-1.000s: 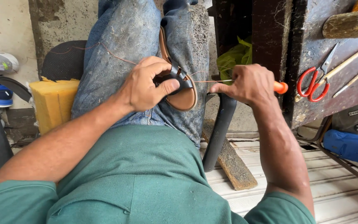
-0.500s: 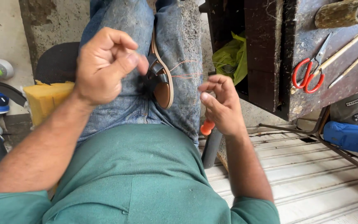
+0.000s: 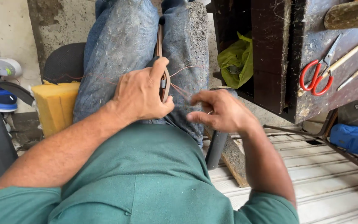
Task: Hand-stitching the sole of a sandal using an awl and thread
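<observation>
1. One brown sandal (image 3: 162, 62) stands on edge, wedged between the person's two denim-clad knees (image 3: 121, 45).
2. The left hand (image 3: 141, 93) is clamped on the near end of the sandal, its thumb lying along the sole's edge.
3. The right hand (image 3: 222, 112) hovers just right of the sandal, blurred; its fingers are drawn together, though whether they pinch anything cannot be told.
4. A few strands of thin reddish thread (image 3: 183, 89) run from the sandal toward the right hand.
5. One pair of red-handled scissors (image 3: 318, 74) hangs well right of the sandal.
6. One yellow foam block (image 3: 56, 105) sits left of the sandal.
</observation>
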